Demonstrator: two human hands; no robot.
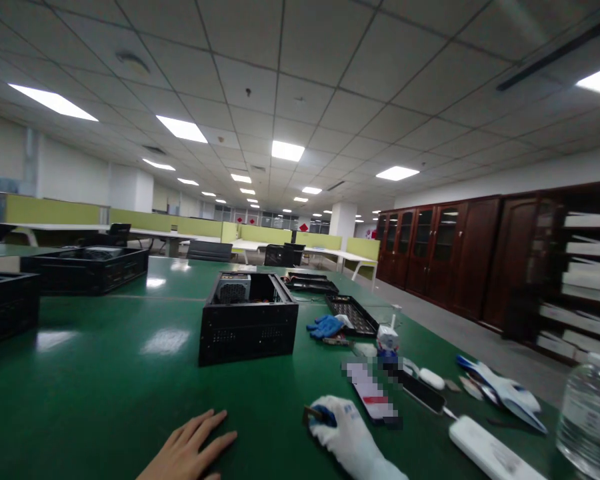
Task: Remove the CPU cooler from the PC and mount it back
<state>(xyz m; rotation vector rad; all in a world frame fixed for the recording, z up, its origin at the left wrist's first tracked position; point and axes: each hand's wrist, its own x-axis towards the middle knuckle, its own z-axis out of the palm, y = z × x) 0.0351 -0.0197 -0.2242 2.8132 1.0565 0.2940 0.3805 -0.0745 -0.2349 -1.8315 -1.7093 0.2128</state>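
The gloved right hand [341, 427] pinches a small piece [308, 415], perhaps metal. The left hand [189, 448] spreads its fingers over the bench [100, 387].

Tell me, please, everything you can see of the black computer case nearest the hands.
The boxy black computer case looks like metal and rests on the green table, open on top. Its near panel has two perforated patches; a grey unit with a grille sits inside toward the left, while much of the interior is dark. Neither the bare left hand nor the gloved right hand touches it.
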